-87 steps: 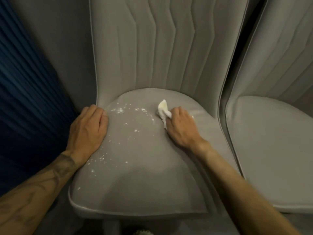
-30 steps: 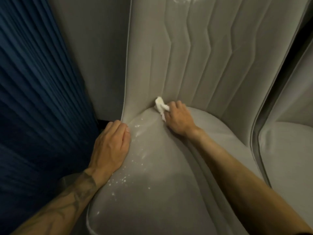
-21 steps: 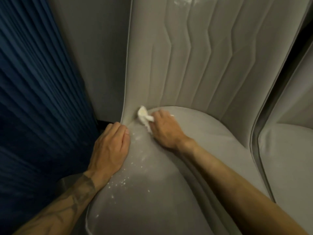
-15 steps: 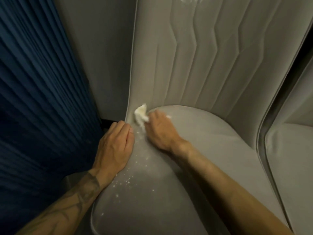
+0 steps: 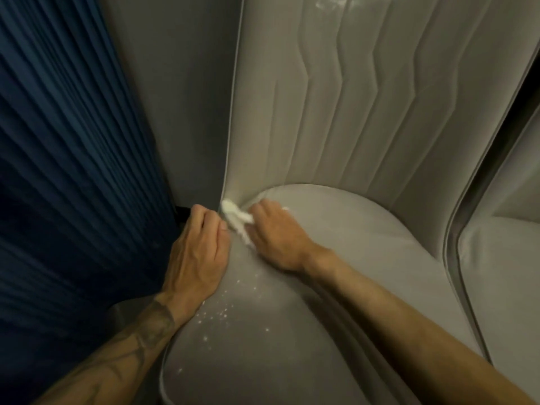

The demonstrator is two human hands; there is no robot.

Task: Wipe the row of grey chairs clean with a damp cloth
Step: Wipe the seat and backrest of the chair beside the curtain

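Two bare forearms came in over the near end of the seat cushion (image 5: 336, 258) of a grey chair (image 5: 263, 361), the left one marked with a dark tattoo (image 5: 146, 328). Scattered white specks (image 5: 222, 314) lay on the near left part of the seat cushion, between the two wrists.

Farther up, the left hand (image 5: 195, 255) lay flat along the left edge of the seat cushion. Its fingers were straight and close together, pressing on the edge and holding nothing. Just beside it, toward the middle of the seat cushion, the right hand (image 5: 274, 238) was knuckles-up with its fingers curled round a white cloth (image 5: 235, 216). The cloth stuck out past those fingers at the far left corner of the seat cushion. It was pushed into the crease below the backrest (image 5: 350, 106) and lay almost against the left fingertips. Whether it was damp could not be told.

Beyond the seat cushion stood the backrest with its stitched zigzag channels, and a faint pale smear (image 5: 327, 2) showed near its top. Left of the seat cushion hung a pleated dark blue curtain (image 5: 64, 141), with a plain grey panel (image 5: 181, 92) between it and the backrest. Right of the seat cushion, across a dark gap, stood a second grey chair (image 5: 505, 282), only partly in view.
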